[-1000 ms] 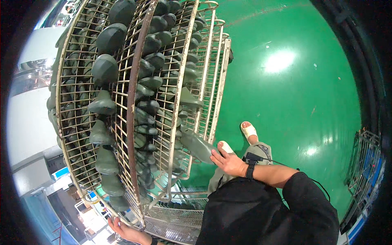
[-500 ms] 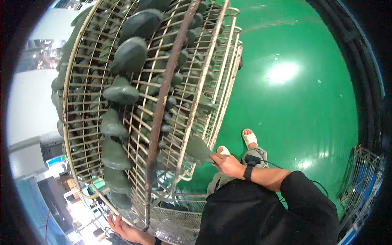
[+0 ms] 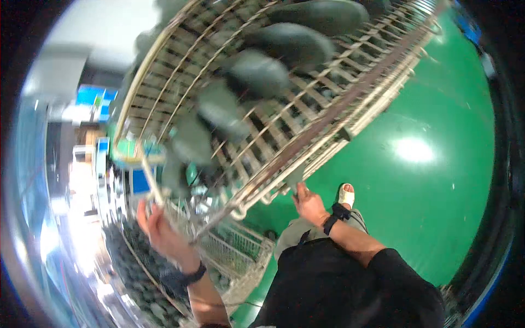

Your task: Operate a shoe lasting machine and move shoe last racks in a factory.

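Note:
A tall wire rack cart, cream-painted with a brownish rail, leans across the view, tilted by the lens. Its baskets hold many smooth, dark grey-green, rounded pieces standing in a row; their exact kind is unclear. My left hand, blurred, has its fingers curled at the lower end of a cream rail at the cart's near left corner. At the cart's near right side my right hand is closed on the end of a flat grey-green piece, whose far end is partly hidden by the cart.
Under and behind my left arm stands another wire basket, beside a heap of dark pieces. Shiny green floor spreads to the right; my sandalled foot stands on it. Blue boxes and bright clutter lie at far left.
The cart has swung clockwise in view and looks nearer. My left hand has risen with the rail end. My right hand has shifted slightly up, still on the piece.

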### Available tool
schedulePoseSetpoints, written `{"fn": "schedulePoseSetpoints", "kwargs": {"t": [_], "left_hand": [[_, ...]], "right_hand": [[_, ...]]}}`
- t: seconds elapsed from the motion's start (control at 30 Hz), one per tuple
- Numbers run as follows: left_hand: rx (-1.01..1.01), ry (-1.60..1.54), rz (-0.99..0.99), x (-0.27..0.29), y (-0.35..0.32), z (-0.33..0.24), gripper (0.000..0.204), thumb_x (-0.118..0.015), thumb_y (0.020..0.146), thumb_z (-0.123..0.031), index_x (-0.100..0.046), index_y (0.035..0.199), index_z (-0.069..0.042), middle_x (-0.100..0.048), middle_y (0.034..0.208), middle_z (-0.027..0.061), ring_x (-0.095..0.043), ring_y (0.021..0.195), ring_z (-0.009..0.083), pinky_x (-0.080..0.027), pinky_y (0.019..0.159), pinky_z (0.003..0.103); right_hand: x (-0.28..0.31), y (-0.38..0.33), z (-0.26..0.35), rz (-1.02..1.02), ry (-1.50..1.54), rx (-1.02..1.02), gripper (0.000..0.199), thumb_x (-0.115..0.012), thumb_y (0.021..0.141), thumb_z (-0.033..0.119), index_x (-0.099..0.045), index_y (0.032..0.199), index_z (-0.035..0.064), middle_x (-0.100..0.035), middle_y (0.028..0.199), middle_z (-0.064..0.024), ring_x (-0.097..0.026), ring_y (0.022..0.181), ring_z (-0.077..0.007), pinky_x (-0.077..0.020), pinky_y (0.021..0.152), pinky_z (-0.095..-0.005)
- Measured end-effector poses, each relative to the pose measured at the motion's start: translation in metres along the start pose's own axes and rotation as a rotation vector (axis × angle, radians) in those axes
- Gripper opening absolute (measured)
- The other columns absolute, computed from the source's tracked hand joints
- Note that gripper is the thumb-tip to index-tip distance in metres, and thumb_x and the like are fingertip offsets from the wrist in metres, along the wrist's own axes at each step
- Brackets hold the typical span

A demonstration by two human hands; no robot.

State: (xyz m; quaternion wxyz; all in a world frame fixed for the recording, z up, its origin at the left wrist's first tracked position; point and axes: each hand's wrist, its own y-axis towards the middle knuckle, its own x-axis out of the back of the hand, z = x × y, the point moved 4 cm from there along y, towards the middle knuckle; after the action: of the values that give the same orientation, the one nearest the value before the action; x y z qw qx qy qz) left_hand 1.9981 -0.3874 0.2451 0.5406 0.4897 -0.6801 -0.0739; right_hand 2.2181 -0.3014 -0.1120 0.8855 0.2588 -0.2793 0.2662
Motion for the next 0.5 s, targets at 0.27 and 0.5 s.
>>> {"fn": "schedulePoseSetpoints", "kwargs": {"t": [0.27,0.5], "left_hand": [[0.141,-0.664,-0.131,0.010,-0.031,0.005,0.033,-0.054,0.099,-0.008,-0.056,0.130,0.001,-0.037,0.156,0.0181,-0.042,0.140,0.0323,-0.032,0.116,0.041],[0.187,-0.538,0.318,0.062,-0.176,0.031,0.051,-0.062,0.096,-0.012,-0.045,0.144,-0.001,-0.042,0.151,0.0218,-0.057,0.126,0.0312,-0.048,0.101,0.038]], "right_hand": [[-0.005,0.007,0.001,0.391,0.061,-0.465,0.078,-0.070,0.087,0.028,-0.035,0.148,-0.0057,-0.068,0.097,-0.0309,-0.067,0.087,-0.0458,-0.0556,0.075,-0.0506],[-0.023,-0.029,-0.018,0.257,0.610,-0.631,0.065,-0.063,0.096,0.017,-0.032,0.150,0.0007,-0.067,0.087,-0.0123,-0.067,0.065,-0.0203,-0.0536,0.053,-0.0340]]}}
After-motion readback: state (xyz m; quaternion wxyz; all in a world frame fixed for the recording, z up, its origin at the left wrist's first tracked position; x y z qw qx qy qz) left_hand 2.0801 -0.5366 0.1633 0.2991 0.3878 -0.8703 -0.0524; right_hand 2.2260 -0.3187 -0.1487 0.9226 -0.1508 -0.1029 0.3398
